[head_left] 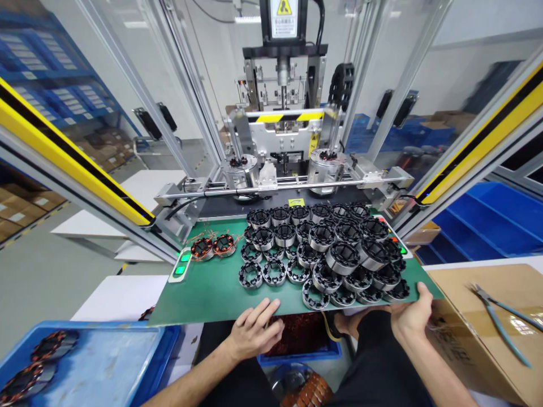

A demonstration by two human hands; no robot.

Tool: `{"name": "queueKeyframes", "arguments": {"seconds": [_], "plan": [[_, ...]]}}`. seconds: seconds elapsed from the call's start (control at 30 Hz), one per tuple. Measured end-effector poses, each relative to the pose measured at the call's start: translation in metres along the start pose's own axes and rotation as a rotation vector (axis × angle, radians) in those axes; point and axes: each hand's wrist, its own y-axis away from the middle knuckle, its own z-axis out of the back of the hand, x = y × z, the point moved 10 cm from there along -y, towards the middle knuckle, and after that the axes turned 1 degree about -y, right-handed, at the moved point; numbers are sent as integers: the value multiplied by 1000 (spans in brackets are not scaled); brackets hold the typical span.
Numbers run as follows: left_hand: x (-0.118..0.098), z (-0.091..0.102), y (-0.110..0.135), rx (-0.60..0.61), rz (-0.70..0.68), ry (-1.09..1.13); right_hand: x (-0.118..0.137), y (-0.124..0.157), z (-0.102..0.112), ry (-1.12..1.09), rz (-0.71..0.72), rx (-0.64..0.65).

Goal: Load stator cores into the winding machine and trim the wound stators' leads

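My left hand point(257, 332) is at the front edge of the green worktop point(199, 297), fingers loosely bent and apart, with nothing in it. At the front right corner, my right hand point(412, 315) grips the worktop's edge, thumb above and the other fingers mostly hidden. Between and beyond the hands sit many bare motor stators point(274, 273), metal rings with black toothed liners, in rows and stacked higher toward the right. Two stators wound with copper wire point(224, 245) lie apart at the left, loose wire ends sticking out.
Behind the worktop stands a machine with two metal fixtures point(326, 169). Yellow light guards point(487, 130) flank it. A blue tray point(97, 350) with wound stators is at left; cutting pliers point(503, 322) lie on a cardboard box point(466, 339) at right. Below is a blue bin point(303, 357) of copper scraps.
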Motion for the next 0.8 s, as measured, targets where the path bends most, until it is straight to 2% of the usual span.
{"name": "queueKeyframes", "arguments": {"seconds": [0.8], "plan": [[0, 1, -2, 0, 0, 3, 1, 2, 0, 37, -14, -22]]}}
